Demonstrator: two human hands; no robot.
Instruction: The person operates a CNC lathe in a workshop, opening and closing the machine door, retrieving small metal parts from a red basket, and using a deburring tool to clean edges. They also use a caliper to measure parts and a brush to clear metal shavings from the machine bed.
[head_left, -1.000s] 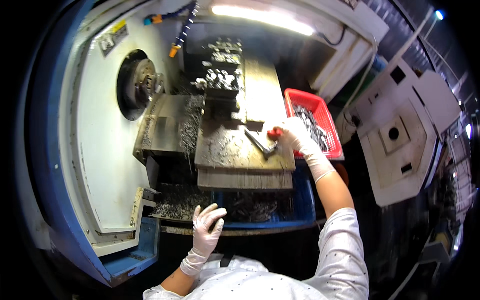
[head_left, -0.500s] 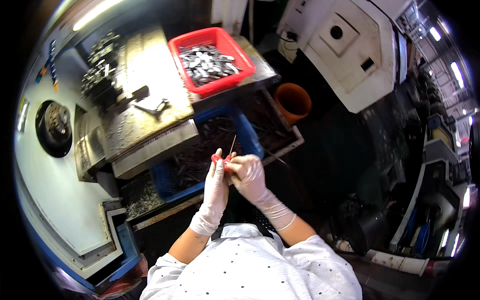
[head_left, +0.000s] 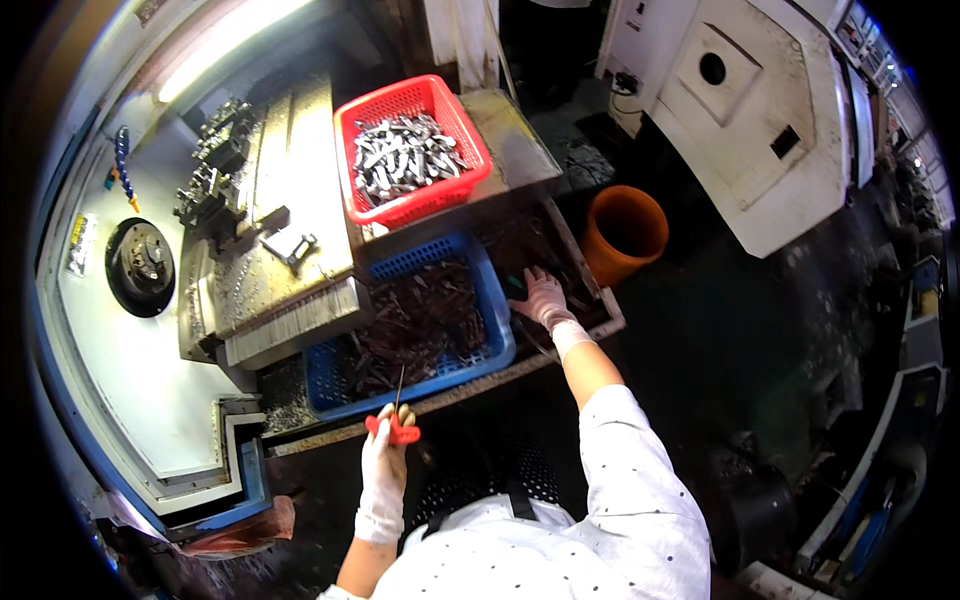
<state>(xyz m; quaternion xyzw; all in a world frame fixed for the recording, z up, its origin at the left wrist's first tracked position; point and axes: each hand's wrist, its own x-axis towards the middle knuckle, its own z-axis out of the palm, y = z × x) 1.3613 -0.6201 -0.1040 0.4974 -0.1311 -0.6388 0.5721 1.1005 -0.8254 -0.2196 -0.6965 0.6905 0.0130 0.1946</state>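
My gloved left hand [head_left: 384,460] grips a red-handled tool [head_left: 404,432] with a thin metal rod pointing up, low in front of the blue basket [head_left: 490,345], which holds dark metal pieces. My gloved right hand [head_left: 543,295] has its fingers spread, reaching over the dark metal tray just right of that basket; a small green item by its fingertips is too small to name. Above, a red basket [head_left: 475,175] full of shiny metal parts stands on the machine's ledge. A metal tool [head_left: 290,245] lies on the yellowish machine bed [head_left: 310,190].
The machine's chuck [head_left: 143,262] and blue coolant hose [head_left: 123,160] are at left, beside black tool blocks [head_left: 210,180]. An orange bucket [head_left: 625,240] stands right of the tray [head_left: 605,320]. A white machine panel [head_left: 750,150] is at upper right; part of another person [head_left: 545,40] shows at top.
The red tool went from the right hand on the bed to both hands, then to the left hand alone. The right hand has moved out toward the tray. The view has shifted rightward.
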